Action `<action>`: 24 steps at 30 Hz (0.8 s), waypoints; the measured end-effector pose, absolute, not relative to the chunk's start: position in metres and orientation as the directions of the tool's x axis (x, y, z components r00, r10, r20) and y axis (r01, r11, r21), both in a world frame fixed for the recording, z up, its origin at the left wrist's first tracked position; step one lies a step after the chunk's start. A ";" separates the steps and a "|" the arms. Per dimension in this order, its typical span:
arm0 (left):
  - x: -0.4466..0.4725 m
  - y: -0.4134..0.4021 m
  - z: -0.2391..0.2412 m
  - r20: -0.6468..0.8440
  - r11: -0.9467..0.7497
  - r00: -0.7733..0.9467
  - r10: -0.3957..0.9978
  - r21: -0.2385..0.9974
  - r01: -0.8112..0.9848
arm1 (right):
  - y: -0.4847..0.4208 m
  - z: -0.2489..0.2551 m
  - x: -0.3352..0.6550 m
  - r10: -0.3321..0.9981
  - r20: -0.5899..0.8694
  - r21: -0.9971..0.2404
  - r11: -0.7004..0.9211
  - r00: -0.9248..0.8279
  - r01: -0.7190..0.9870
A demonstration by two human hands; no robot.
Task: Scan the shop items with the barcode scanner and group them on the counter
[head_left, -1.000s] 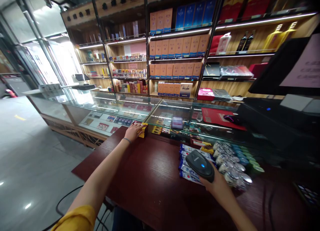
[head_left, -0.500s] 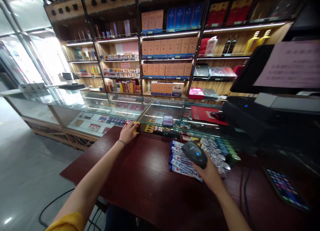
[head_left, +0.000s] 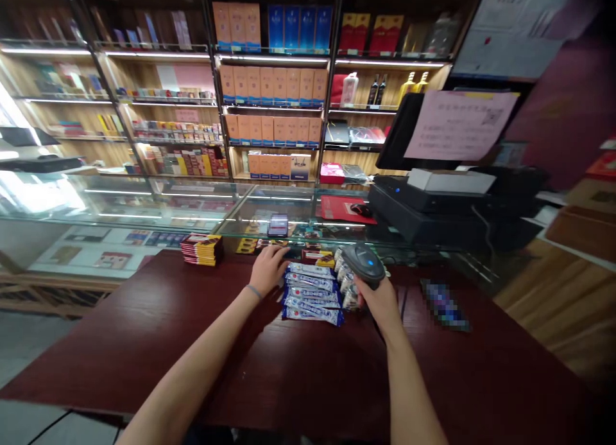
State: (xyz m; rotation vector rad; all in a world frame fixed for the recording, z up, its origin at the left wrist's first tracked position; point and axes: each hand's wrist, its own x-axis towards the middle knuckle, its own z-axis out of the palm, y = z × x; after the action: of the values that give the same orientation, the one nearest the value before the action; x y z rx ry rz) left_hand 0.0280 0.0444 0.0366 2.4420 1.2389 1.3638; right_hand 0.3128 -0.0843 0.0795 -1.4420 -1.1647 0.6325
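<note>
In my right hand (head_left: 382,300) is a black barcode scanner (head_left: 364,264) with a small blue light, held over silver-wrapped packs (head_left: 347,281) that it partly hides. My left hand (head_left: 269,270) hovers at or rests on the upper left end of a row of blue-and-white wrapped sticks (head_left: 312,294). Its fingers are stretched forward, and I see nothing in them; whether they touch the top stick I cannot tell. To the left, a stack of red-and-yellow boxes (head_left: 202,249) stands by the back edge of the dark wooden table (head_left: 158,329).
A phone (head_left: 445,305) lies on the right of the table. Behind are a glass display counter (head_left: 231,207), a small device with a lit screen (head_left: 278,225) and a monitor (head_left: 402,133) above a black cash drawer (head_left: 423,214). Brown boxes (head_left: 584,233) are stacked at far right.
My left hand has left the red-and-yellow boxes and moved right to the wrapped sticks. The scanner has shifted off the sticks toward the silver packs. The view has turned right.
</note>
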 end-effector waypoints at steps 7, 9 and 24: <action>0.117 0.052 0.025 0.633 -0.714 0.339 0.696 0.660 0.235 | -0.086 0.079 0.334 0.886 0.230 -0.961 0.142 0.404 0.235; 0.134 0.058 0.018 0.656 -0.741 0.352 0.667 0.633 0.226 | -0.086 0.078 0.337 0.886 0.218 -0.963 0.129 0.409 0.235; 0.172 0.087 0.006 0.457 -0.607 0.402 0.794 0.642 0.469 | -0.088 0.081 0.332 0.883 0.191 -0.976 0.126 0.428 0.178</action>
State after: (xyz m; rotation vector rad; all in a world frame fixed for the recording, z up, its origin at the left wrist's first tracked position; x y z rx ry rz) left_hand 0.1719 0.0867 0.0056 2.2502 1.0823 1.0667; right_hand 0.3316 -0.0878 0.0806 -1.3730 -1.0365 0.6787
